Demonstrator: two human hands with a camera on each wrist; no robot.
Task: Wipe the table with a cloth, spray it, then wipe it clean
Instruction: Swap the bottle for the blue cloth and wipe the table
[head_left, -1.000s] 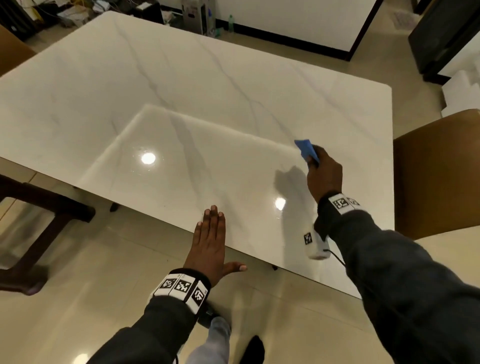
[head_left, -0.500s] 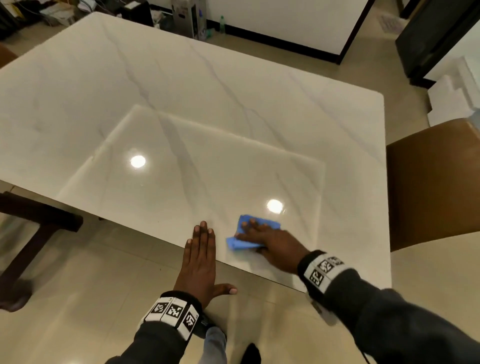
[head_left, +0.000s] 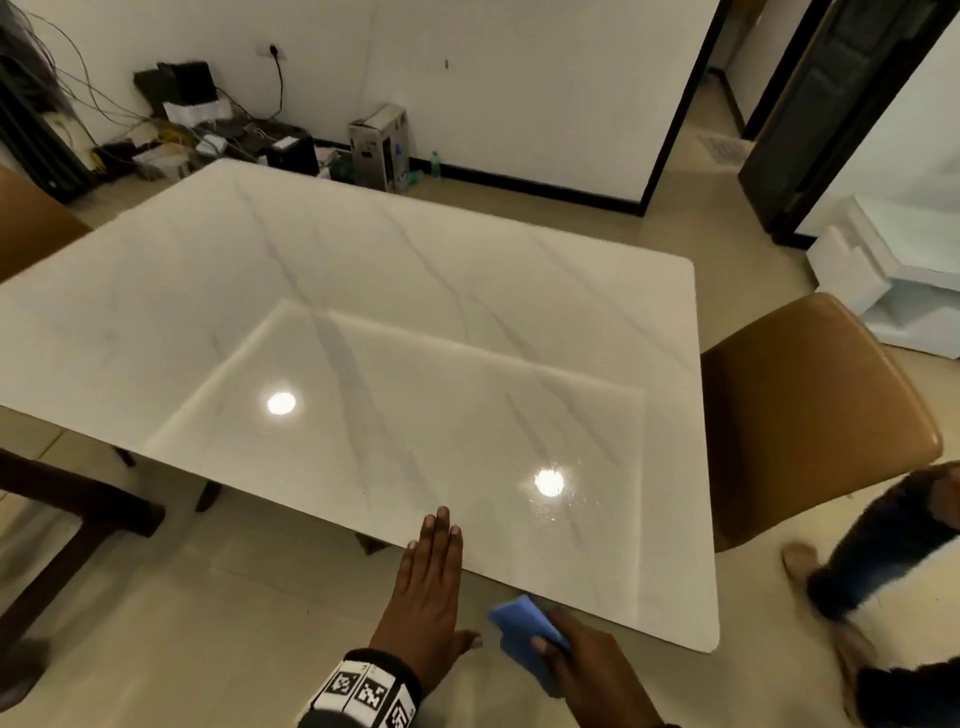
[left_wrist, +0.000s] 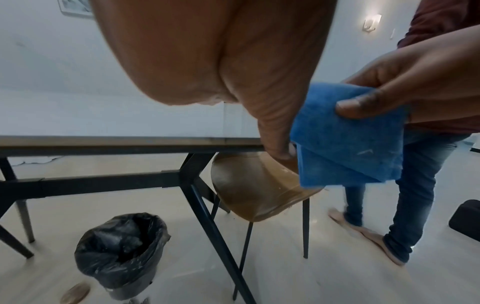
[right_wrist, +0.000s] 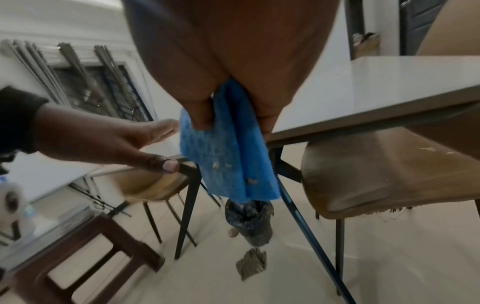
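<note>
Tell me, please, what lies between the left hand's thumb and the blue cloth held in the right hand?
Nothing: in the head view only a narrow strip of bare floor shows between the left hand and the blue cloth pinched by the right hand.

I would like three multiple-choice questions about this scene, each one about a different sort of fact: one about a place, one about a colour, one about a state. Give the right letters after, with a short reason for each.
1. Where is the cloth now?
A. flat in the middle of the table
B. off the near edge of the table, in the right hand
C. on the brown chair

2. What colour is the cloth?
A. blue
B. white
C. green

3. How is the left hand?
A. curled round a spray bottle
B. closed in a fist
C. flat, fingers straight, at the table's near edge

Answers:
1 B: the head view shows the cloth below the table's near edge, and the right wrist view shows thumb and fingers pinching it.
2 A: it is blue in all three views.
3 C: the head view shows straight fingers with tips over the edge, holding nothing.
</note>
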